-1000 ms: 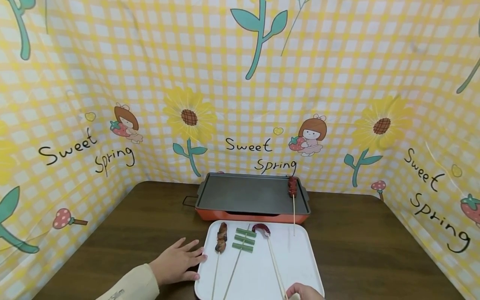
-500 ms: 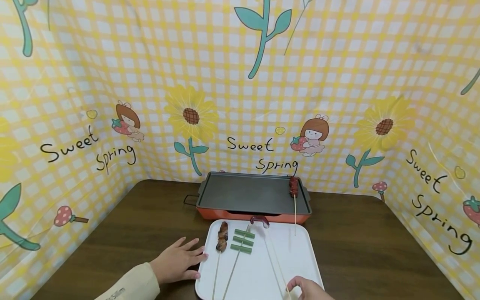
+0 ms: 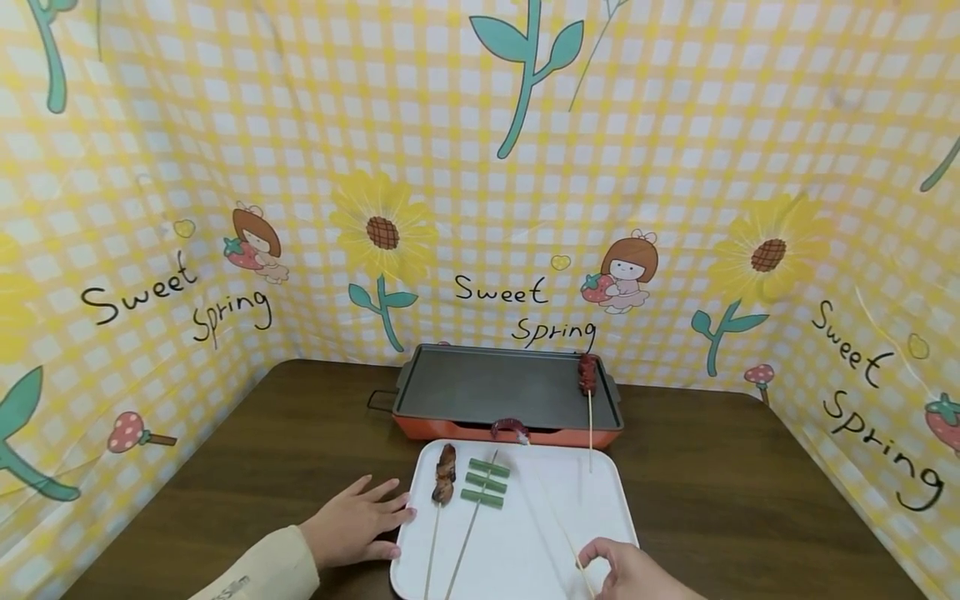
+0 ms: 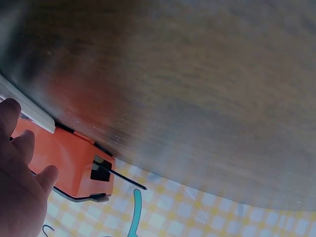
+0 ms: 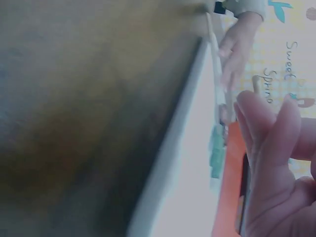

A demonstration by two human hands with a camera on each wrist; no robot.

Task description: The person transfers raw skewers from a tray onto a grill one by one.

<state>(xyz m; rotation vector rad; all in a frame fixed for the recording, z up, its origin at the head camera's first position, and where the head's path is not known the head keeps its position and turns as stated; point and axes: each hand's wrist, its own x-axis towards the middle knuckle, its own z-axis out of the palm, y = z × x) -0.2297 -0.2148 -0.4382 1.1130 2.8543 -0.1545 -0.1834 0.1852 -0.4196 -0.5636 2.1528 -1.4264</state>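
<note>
Tray (image 3: 495, 550): plain white; clock positions are read from its centre, head view. 12 o'clock: curved piece (image 3: 510, 422), dark red with a pale end; beyond it, griddle plate (image 3: 480, 383), dark grey, and housing (image 3: 442, 431), orange-red. Meat chunks (image 3: 587, 377) at the plate's 3 o'clock edge: red. 11 o'clock: segments (image 3: 486, 484), green. 10 o'clock: browned pieces (image 3: 445, 482), brown with blackish patches. 9 o'clock: sleeve (image 3: 273, 562), cream, dark lettering. Desk (image 3: 720, 483): dark brown, wood-grained. Cloth (image 3: 480, 217): yellow-and-white check, yellow sunflowers, teal leaves, black lettering.

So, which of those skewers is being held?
The skewer with the curled piece, pinched by the right hand; the browned skewer and green skewer lie on the tray, the red skewer on the griddle.
</note>
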